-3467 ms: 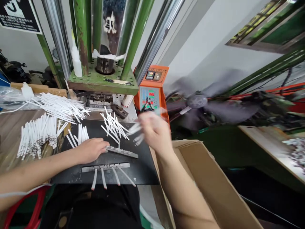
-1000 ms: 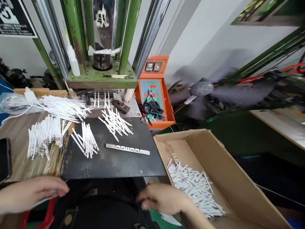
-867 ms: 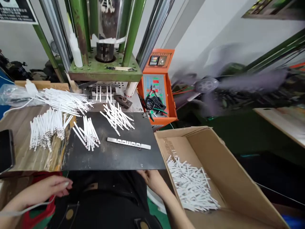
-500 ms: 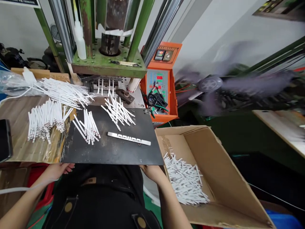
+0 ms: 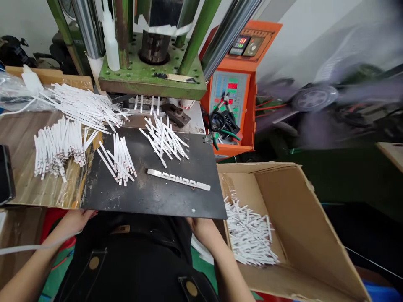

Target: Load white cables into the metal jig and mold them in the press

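Note:
My left hand [image 5: 76,219] is low at the front edge of the worktop, its fingers mostly hidden under the board. My right hand [image 5: 204,231] is beneath the right front edge of the black plate [image 5: 170,201], fingers also out of sight. On that plate lie a slotted metal bar [image 5: 178,179], a loose bunch of white strips [image 5: 165,140] and a smaller bunch of white strips [image 5: 119,161]. Neither hand touches them. Several white strips stick out from the mould under the green press plate [image 5: 151,86].
More white strips [image 5: 61,147] lie piled on the brown board at left, near a dark phone [image 5: 5,174]. A cardboard box [image 5: 292,214] holding many strips stands at right. Behind it are an orange control box [image 5: 234,84] with pliers and a blurred fan [image 5: 315,98].
The camera view has shifted, so most things sit farther right and slightly higher. My left fingers, partly visible before, are now more hidden by the board's edge. The strips and bar have stayed put.

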Motion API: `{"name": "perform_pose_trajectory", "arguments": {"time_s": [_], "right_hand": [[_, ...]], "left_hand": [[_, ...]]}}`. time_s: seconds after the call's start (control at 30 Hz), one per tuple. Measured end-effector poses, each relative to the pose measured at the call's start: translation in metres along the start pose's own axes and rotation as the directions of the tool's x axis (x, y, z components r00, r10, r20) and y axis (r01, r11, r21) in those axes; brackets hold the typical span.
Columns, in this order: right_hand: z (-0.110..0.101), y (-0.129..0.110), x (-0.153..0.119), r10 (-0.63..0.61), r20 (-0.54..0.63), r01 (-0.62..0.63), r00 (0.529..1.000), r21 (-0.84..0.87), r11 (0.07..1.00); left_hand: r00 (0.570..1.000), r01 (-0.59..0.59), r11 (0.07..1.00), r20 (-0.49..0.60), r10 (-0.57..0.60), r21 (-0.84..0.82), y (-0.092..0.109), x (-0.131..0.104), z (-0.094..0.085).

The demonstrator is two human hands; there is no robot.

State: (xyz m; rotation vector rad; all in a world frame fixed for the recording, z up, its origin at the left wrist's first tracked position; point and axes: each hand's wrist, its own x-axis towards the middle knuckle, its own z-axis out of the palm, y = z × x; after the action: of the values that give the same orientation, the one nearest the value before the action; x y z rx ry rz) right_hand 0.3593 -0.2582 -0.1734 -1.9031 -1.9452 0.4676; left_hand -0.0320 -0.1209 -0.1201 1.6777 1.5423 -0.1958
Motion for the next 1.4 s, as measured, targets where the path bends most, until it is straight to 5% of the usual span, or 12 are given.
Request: {"name": "perform_pose_trajectory", "arguments": {"time_s": [0.1, 0.2, 0.3, 0.47, 0.63, 0.77, 0.93, 1.0, 1.1, 1.23, 1.33, 1.4], "right_hand": [[-0.047, -0.039, 0.009, -0.147, 0.205, 0.094, 0.968, 0.247, 0.964], [-0.078, -0.052, 0.039, -0.128, -0.070, 0.142, 0.989, 0.260, 0.955], [-0.075, -0.041, 0.077, -0.137, -0.275, 0.147, 0.952, 0.016, 0.989], [-0.056, -0.032, 0.085, -0.308, -0.176, 0.320, 0.935, 0.047, 0.946], [-0.059, -0.074, 0.097, -0.406, -0.037, 0.405, 0.913, 0.191, 0.894], [-0.047, -0.132, 0.158, -0.203, 0.129, 0.203, 0.971, 0.011, 0.979], [-0.034, -0.186, 0.209, -0.031, 0.300, 0.085, 0.954, -0.170, 0.982], [-0.041, -0.191, 0.214, -0.025, 0.388, 0.097, 0.921, -0.165, 0.982], [-0.065, -0.187, 0.215, -0.025, 0.443, 0.119, 0.896, -0.187, 0.975], [-0.090, -0.167, 0.204, -0.026, 0.412, 0.155, 0.911, -0.285, 0.946], [-0.093, -0.140, 0.184, 0.074, 0.390, 0.039, 0.918, -0.274, 0.961], [-0.091, -0.118, 0.166, 0.027, 0.338, -0.017, 0.941, -0.030, 0.999]], "left_hand": [[0.968, -0.165, 0.983, 0.206, 0.146, 0.076, 0.014, -0.022, -0.022], [0.847, -0.442, 0.894, 0.362, 0.390, 0.073, 0.050, -0.038, -0.052], [0.758, -0.649, 0.745, 0.212, 0.616, 0.153, 0.090, -0.029, -0.069], [0.693, -0.662, 0.595, 0.072, 0.717, 0.455, 0.122, 0.014, -0.066], [0.699, -0.659, 0.566, 0.126, 0.704, 0.495, 0.122, 0.029, -0.066], [0.662, -0.642, 0.503, 0.088, 0.744, 0.579, 0.104, 0.036, -0.073], [0.442, -0.775, 0.424, -0.078, 0.894, 0.468, 0.079, 0.041, -0.077], [0.401, -0.807, 0.441, -0.183, 0.897, 0.393, 0.078, 0.036, -0.080], [0.482, -0.797, 0.560, -0.320, 0.815, 0.226, 0.087, 0.021, -0.083], [0.733, -0.659, 0.716, -0.406, 0.546, -0.229, 0.100, 0.005, -0.077], [0.847, -0.525, 0.612, -0.432, 0.309, -0.591, 0.101, 0.000, -0.062], [0.885, -0.465, 0.519, -0.398, 0.242, -0.717, 0.100, -0.002, -0.052]]}}
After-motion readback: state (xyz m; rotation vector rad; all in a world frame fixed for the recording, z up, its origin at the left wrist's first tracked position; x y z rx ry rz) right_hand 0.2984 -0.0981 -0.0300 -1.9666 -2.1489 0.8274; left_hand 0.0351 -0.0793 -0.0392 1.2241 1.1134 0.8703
